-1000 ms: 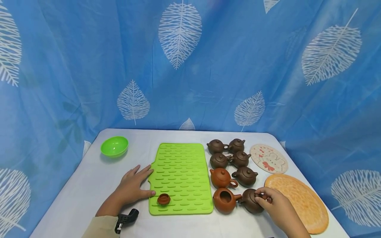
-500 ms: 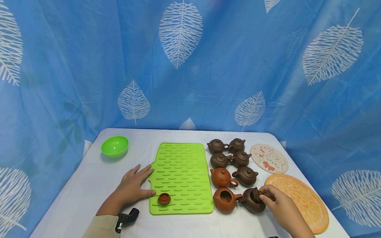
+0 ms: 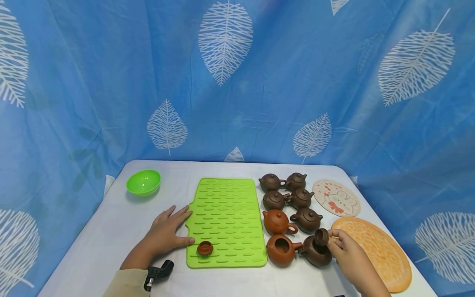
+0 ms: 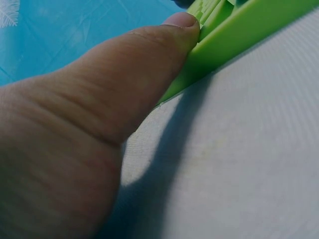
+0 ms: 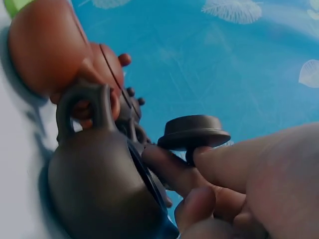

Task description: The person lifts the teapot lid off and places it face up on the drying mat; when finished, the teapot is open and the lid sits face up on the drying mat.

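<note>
My right hand point(image 3: 349, 251) pinches a dark brown teapot lid point(image 5: 194, 130) by its knob, underside turned up. Just below it stands the dark brown teapot point(image 5: 99, 184) that has its round mouth uncovered. My left hand point(image 3: 167, 231) lies with fingers spread at the left edge of the green mat point(image 3: 230, 222). Its thumb point(image 4: 164, 45) touches the mat's rim in the left wrist view. On the mat's near left part sits a reddish-brown lid point(image 3: 205, 248). Beside the dark pot is an orange-brown teapot point(image 3: 281, 258) without a lid.
Behind these pots stand a lidded orange-brown teapot point(image 3: 275, 222) and several lidded dark teapots point(image 3: 307, 219). At the right lie a bread-patterned oval mat point(image 3: 386, 255) and a round bunny mat point(image 3: 337, 198). A green bowl point(image 3: 143, 183) is at the far left.
My right hand has lifted the dark lid off its teapot and turned it underside up. The left hand has stayed in place on the mat's edge.
</note>
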`<move>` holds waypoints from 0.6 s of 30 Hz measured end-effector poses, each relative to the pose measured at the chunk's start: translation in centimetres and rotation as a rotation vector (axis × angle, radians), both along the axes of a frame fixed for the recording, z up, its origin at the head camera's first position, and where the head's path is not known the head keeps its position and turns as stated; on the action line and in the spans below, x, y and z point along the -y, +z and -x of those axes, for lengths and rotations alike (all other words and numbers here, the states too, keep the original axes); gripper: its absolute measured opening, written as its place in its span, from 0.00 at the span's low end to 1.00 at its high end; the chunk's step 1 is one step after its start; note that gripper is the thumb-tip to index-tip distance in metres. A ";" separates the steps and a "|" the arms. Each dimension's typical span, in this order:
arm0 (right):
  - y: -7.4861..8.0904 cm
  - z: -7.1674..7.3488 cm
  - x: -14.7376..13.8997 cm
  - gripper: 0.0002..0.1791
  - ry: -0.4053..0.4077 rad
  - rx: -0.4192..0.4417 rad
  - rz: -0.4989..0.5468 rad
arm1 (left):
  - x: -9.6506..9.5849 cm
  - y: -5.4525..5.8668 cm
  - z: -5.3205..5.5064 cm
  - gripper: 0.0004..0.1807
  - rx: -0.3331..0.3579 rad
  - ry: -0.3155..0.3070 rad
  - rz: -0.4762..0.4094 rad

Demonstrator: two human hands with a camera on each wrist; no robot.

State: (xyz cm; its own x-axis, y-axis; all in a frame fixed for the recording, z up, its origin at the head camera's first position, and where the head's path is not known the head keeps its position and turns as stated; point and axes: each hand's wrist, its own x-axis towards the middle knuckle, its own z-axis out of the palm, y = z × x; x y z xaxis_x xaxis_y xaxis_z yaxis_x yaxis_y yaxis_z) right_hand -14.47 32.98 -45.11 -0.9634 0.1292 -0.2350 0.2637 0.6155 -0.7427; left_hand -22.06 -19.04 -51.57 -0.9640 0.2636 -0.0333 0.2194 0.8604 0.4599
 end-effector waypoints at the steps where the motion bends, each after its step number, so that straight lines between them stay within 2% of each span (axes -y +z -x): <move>1: 0.0 0.0 0.1 0.18 -0.011 0.003 0.048 | 0.0 0.0 0.0 0.58 -0.002 -0.001 -0.002; 4: 0.0 0.1 0.6 0.19 -0.042 0.009 0.177 | 0.0 0.0 -0.1 0.58 -0.006 -0.005 -0.006; 10: -0.1 0.2 1.5 0.22 -0.036 -0.020 0.388 | 0.0 0.1 -0.1 0.58 -0.004 -0.009 -0.004; 13: -0.3 0.2 2.2 0.22 -0.009 -0.063 0.494 | 0.0 0.1 -0.2 0.57 -0.005 -0.011 -0.004; 18: -0.5 0.3 3.4 0.17 0.095 -0.143 0.677 | -0.1 0.3 -0.2 0.57 -0.005 -0.009 -0.003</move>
State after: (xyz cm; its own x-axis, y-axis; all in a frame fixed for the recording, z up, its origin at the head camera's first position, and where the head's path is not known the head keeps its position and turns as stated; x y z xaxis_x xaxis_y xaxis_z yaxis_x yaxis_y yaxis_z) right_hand -14.76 29.61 -45.65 -0.9907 -0.0873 -0.1043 0.1029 0.0208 -0.9945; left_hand -21.87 -18.97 -51.31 -0.9618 0.2724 -0.0278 0.2294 0.8570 0.4615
